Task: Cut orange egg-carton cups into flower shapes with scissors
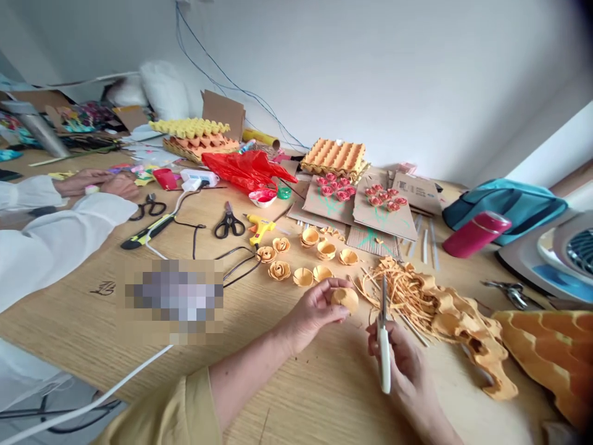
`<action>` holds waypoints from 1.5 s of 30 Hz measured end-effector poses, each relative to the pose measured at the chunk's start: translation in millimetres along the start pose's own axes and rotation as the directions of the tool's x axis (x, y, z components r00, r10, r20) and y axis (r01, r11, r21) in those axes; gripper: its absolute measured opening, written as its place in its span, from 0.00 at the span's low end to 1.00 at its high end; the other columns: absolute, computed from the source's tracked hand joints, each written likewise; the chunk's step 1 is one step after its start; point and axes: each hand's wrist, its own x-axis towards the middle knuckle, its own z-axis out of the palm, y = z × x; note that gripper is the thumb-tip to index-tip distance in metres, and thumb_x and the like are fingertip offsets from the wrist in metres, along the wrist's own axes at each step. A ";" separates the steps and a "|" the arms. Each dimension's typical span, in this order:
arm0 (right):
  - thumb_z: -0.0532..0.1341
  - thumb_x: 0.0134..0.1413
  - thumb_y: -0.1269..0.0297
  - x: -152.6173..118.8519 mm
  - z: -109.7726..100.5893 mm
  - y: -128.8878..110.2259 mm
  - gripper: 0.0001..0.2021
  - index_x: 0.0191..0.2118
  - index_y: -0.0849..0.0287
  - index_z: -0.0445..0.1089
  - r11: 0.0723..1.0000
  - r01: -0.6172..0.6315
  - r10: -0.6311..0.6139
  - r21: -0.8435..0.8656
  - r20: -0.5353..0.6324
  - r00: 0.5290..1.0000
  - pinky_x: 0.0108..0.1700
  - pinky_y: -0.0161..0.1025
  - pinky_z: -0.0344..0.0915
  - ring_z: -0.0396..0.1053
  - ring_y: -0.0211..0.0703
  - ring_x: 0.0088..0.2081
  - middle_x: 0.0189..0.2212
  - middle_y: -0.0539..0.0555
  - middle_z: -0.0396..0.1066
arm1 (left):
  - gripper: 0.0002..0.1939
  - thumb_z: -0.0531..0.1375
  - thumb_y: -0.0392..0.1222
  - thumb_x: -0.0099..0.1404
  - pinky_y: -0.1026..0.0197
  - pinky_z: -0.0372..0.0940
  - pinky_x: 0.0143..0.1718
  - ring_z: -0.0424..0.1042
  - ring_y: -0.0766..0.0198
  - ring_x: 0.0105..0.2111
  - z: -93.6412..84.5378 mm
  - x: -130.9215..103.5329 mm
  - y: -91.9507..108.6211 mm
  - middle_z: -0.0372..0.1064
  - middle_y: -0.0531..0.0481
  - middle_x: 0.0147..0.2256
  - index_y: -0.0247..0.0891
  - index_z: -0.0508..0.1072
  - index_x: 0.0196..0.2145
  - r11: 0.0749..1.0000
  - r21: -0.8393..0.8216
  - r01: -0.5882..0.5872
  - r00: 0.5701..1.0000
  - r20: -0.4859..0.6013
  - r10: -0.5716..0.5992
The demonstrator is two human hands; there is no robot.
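The left hand (319,312) was closed on an orange cup piece (345,300), held between thumb and fingers above the counter (301,402). The right hand (405,361) gripped white-handled scissors (384,355), blades pointing away from the wearer and apart from the cup piece. Beyond the left hand stood loose orange cups (326,251), with three orange rosettes (279,271) to their left. Orange trimmings (403,287) lay beyond the right hand, next to a cut egg-tray strip (477,327). A co-worker's hands (119,186) were noted at far left; their grip could not be determined
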 end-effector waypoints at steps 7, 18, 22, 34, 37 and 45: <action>0.59 0.63 0.54 3.4 -3.7 -1.3 0.11 0.36 0.57 0.68 0.985 0.036 -0.023 -0.167 0.079 0.997 0.36 0.40 0.65 0.68 0.44 0.33 0.31 0.53 0.71 | 0.23 0.72 0.38 0.52 0.65 0.60 0.34 0.62 0.72 0.29 -3.3 1.4 10.1 0.68 0.52 0.36 0.39 0.73 0.46 1.000 -0.010 -0.022 0.999 -0.030 0.021; 0.56 0.63 0.61 6.5 -1.2 -12.7 0.06 0.36 0.56 0.65 0.920 0.168 -0.087 -0.353 0.233 0.969 0.40 0.43 0.64 0.68 0.45 0.33 0.32 0.53 0.73 | 0.21 0.71 0.38 0.55 0.65 0.61 0.36 0.66 0.70 0.33 -5.3 0.9 8.4 0.71 0.53 0.36 0.43 0.74 0.47 0.994 0.038 -0.102 0.995 -0.015 0.103; 0.57 0.62 0.63 7.9 -0.1 -15.3 0.03 0.36 0.55 0.64 0.896 0.229 -0.145 -0.380 0.237 0.961 0.38 0.42 0.64 0.68 0.45 0.31 0.29 0.51 0.71 | 0.20 0.71 0.38 0.56 0.63 0.62 0.42 0.68 0.68 0.36 -4.7 0.4 8.4 0.73 0.53 0.37 0.43 0.74 0.46 0.988 0.064 -0.138 0.990 -0.001 0.139; 0.55 0.64 0.62 7.2 1.1 -14.2 0.05 0.38 0.54 0.57 0.899 0.240 -0.129 -0.365 0.305 0.944 0.43 0.47 0.60 0.66 0.47 0.34 0.32 0.52 0.68 | 0.18 0.70 0.36 0.57 0.65 0.63 0.45 0.69 0.70 0.37 2.1 -2.7 4.2 0.72 0.54 0.36 0.42 0.74 0.45 0.981 0.128 -0.148 0.989 0.040 0.144; 0.54 0.64 0.61 7.4 1.1 -14.2 0.05 0.38 0.55 0.57 0.905 0.241 -0.129 -0.350 0.315 0.940 0.43 0.47 0.60 0.65 0.47 0.35 0.33 0.52 0.67 | 0.19 0.70 0.37 0.57 0.64 0.64 0.44 0.68 0.70 0.36 5.1 -4.2 2.9 0.70 0.54 0.35 0.41 0.73 0.45 0.980 0.138 -0.140 0.990 0.037 0.136; 0.56 0.61 0.61 8.2 4.6 -6.8 0.06 0.38 0.54 0.57 0.896 0.308 -0.206 -0.320 0.316 0.926 0.47 0.50 0.60 0.63 0.48 0.35 0.32 0.51 0.63 | 0.19 0.69 0.36 0.58 0.67 0.64 0.43 0.68 0.71 0.36 7.5 -6.2 -1.7 0.69 0.54 0.36 0.42 0.72 0.47 0.975 0.157 -0.155 0.987 0.062 0.147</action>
